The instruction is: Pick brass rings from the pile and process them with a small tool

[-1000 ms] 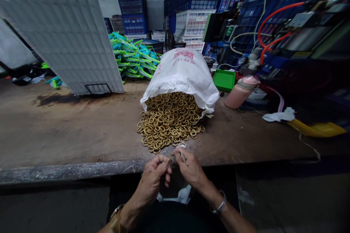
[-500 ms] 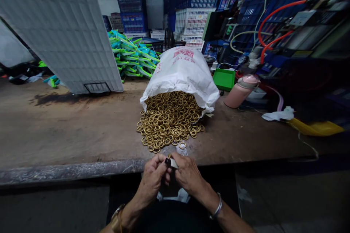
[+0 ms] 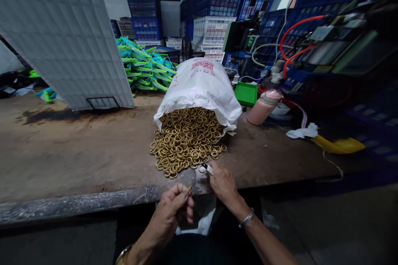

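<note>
A pile of brass-coloured rings [image 3: 180,149] spills out of a white woven sack [image 3: 199,85] that lies with its mouth toward me. My left hand [image 3: 175,205], just off the table's front edge, pinches one ring [image 3: 189,189] between thumb and fingertips. It is seen nearly edge-on. In my right hand [image 3: 224,182] is a small tool with a white body and black tip [image 3: 207,168]; its exact kind is unclear. That tip is over the pile's near edge, at a single ring; whether it touches cannot be seen.
Left on the brown table [image 3: 77,153] stands a tall white quilted panel [image 3: 81,49]. Green and turquoise pieces [image 3: 146,66] are heaped behind. To the right are a green tray [image 3: 246,94], a pink bottle [image 3: 264,107], a yellow strip [image 3: 342,145] and a machine with red hoses [image 3: 289,35].
My hands have moved apart. The right, with the tool, has gone forward and right to the pile; the left stays low with a ring. The view has turned slightly right.
</note>
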Demonstrator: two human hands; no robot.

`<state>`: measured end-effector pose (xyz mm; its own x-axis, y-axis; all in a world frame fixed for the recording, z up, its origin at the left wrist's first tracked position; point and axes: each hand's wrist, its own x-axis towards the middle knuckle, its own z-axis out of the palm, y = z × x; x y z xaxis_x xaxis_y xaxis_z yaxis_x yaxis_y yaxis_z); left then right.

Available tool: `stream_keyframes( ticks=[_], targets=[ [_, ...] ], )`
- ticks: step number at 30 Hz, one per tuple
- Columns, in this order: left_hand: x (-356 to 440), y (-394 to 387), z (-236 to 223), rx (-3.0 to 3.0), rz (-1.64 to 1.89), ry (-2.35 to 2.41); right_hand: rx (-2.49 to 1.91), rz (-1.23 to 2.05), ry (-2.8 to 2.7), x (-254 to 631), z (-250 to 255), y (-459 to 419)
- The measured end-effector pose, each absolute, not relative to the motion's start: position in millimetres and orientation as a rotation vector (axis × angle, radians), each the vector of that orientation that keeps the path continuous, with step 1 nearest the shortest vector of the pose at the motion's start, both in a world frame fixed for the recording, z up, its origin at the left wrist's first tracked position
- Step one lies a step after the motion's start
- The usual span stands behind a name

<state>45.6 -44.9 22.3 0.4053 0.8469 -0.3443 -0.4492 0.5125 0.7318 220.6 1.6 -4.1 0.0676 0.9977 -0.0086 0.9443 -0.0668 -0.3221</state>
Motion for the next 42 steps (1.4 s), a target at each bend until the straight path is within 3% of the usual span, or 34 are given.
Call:
stream_keyframes(
  ticks=[14,30,42],
  targets=[
    [40,-28,1,0.227,0.855,0.630,-1.998,0.322,-1.930,216,-16,12],
    [39,-17,2,0.185,0.906,0.718,-1.372,1.097,-1.541,182,2,-8],
    [46,-24,7,0.517,0.927,0.855,-1.418,0.989,-1.630,179,3,-15]
  ],
)
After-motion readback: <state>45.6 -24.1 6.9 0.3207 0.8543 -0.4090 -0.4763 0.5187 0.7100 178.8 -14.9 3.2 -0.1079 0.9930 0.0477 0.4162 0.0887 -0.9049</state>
